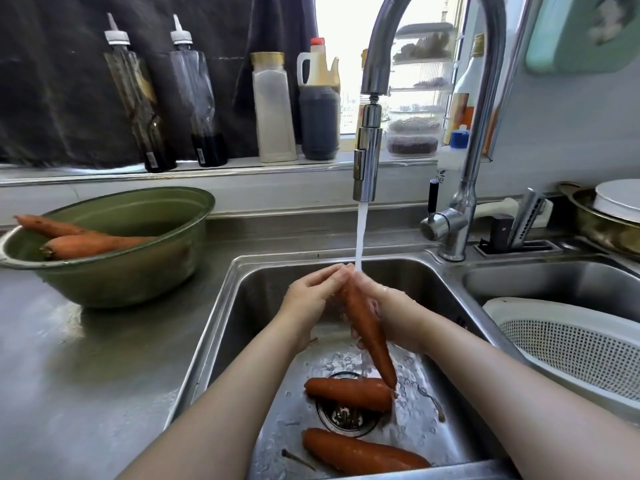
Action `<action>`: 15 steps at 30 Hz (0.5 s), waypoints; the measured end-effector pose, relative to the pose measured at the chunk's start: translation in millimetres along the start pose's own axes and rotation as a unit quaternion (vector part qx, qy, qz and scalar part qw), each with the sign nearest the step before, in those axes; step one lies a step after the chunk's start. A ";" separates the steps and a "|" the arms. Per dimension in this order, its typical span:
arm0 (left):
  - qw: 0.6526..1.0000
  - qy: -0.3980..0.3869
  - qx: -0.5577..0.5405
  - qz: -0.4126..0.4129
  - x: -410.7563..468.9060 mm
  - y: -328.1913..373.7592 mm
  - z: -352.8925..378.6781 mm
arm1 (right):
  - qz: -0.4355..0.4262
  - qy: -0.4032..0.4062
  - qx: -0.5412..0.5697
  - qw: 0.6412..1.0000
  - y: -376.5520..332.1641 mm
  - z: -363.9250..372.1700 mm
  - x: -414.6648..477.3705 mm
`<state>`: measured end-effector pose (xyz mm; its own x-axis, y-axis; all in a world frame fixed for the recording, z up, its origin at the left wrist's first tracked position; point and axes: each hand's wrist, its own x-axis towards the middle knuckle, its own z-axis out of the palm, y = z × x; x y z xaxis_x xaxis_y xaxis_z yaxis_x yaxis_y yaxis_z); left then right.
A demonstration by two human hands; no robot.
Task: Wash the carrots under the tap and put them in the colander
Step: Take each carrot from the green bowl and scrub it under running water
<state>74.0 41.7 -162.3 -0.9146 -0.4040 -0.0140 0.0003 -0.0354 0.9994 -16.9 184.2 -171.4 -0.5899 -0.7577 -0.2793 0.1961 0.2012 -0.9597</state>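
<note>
Tap stream (360, 233) running, striking the thick end of the held carrot (363, 327) at centre frame, over the sink (249, 306). Left hand (311, 292): fingers curled round the top end. Right hand (388, 317): fingers wrapped round the mid-shaft. Long axis steep, tip pointing to the lower right. Colander (571, 344) lies at right of frame; the right hand is nearer and would likely carry the carrot across. Two sink carrots (349, 393) wait below.

No full text is readable. White bottle (449, 168) shows a cut-off word, possibly ending "ne". Small labels on left squeeze bottle (138, 98) and right squeeze bottle (199, 98) are too blurred.
</note>
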 end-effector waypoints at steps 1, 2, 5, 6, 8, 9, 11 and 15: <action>1.000 -0.002 -0.005 -0.002 1.1 -0.6 -0.6 | 0.002 0.014 0.003 1.000 -1.1 1.1 -0.3; 1.000 -0.011 -0.004 -0.002 2.0 -1.0 -1.9 | 0.000 0.033 0.003 0.999 -2.4 2.1 -0.9; 0.998 -0.056 0.002 -0.009 3.7 -1.4 -4.0 | -0.013 0.075 0.011 0.997 -4.6 2.9 -0.2; 0.997 -0.072 -0.005 -0.010 3.7 -2.0 -3.5 | -0.009 0.080 0.019 0.997 -5.0 3.0 -0.4; 0.996 -0.082 -0.015 -0.008 5.0 -3.5 -1.2 | 0.002 0.087 0.027 0.996 -5.4 2.9 -1.0; 0.997 -0.075 -0.007 -0.004 5.6 -3.3 -0.1 | 0.003 0.091 0.029 0.995 -5.9 3.2 -1.1; 0.998 -0.059 0.010 0.008 5.4 -1.2 1.2 | 0.001 0.093 0.048 0.995 -7.8 4.3 -1.4; 0.999 -0.019 -0.024 0.013 3.0 1.7 5.9 | -0.013 0.035 0.062 0.997 -7.4 6.5 0.3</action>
<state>68.9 45.9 -160.5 -0.9289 -0.3699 0.0144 0.0435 -0.0702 0.9966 -13.5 178.4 -164.2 -0.6490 -0.7149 -0.2603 0.2725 0.1009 -0.9568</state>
